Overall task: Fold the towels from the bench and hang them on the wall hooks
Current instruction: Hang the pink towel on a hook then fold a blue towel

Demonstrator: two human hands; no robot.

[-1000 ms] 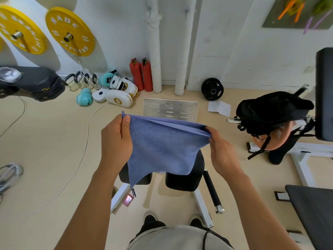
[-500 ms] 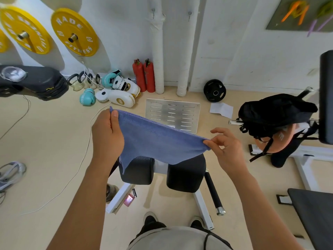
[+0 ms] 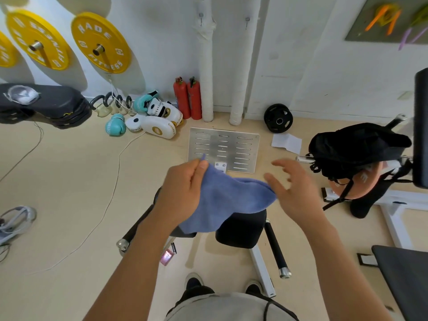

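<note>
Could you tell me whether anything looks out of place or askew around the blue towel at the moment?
Only the left hand grips the blue terry towel; the right hand is open beside it, so the towel sags bunched rather than folded flat. A loose white sheet of paper lies on the floor.

— How is the towel (image 3: 228, 200) placed?
— It is held up above the bench (image 3: 240, 228), between the left hand (image 3: 183, 191) and right hand (image 3: 294, 188).
— And behind?
— A metal plate (image 3: 224, 149) is laid on the floor, before the wall hooks (image 3: 201, 16).
</note>
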